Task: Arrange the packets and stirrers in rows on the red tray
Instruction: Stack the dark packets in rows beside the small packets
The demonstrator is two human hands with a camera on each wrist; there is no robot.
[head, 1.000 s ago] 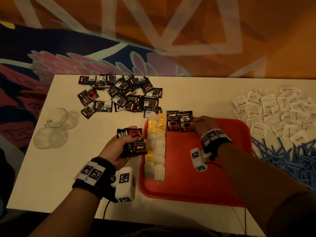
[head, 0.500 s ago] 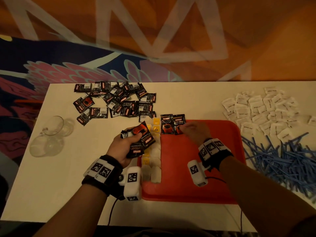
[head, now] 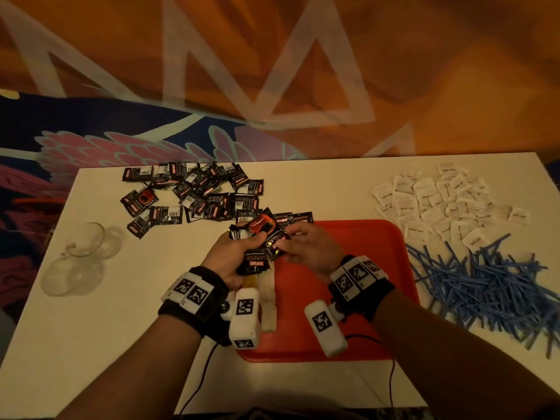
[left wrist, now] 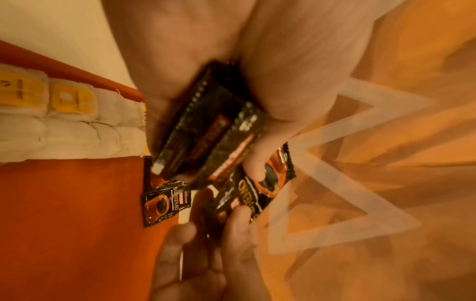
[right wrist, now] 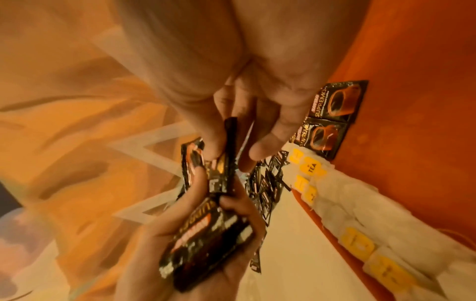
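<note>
My left hand (head: 239, 250) grips a small stack of black coffee packets (head: 257, 262) over the left edge of the red tray (head: 357, 237). My right hand (head: 298, 237) meets it there and pinches the top packet (left wrist: 247, 195) of that stack between thumb and fingers. Two coffee packets (right wrist: 332, 118) lie side by side at the tray's far left. Beside them run two rows of white tea bags (right wrist: 355, 213) with yellow tags along the tray's left side. My left wrist hides part of those rows in the head view.
A loose heap of black coffee packets (head: 194, 195) lies on the white table (head: 91, 328) at the back left. White sugar packets (head: 439, 204) and a pile of blue stirrers (head: 485, 280) sit right of the tray. A glass cup (head: 78, 256) lies at the left.
My left hand has carried its stack rightward over the tray edge. My right hand has left the two laid packets and come back to pinch the top packet of the stack.
</note>
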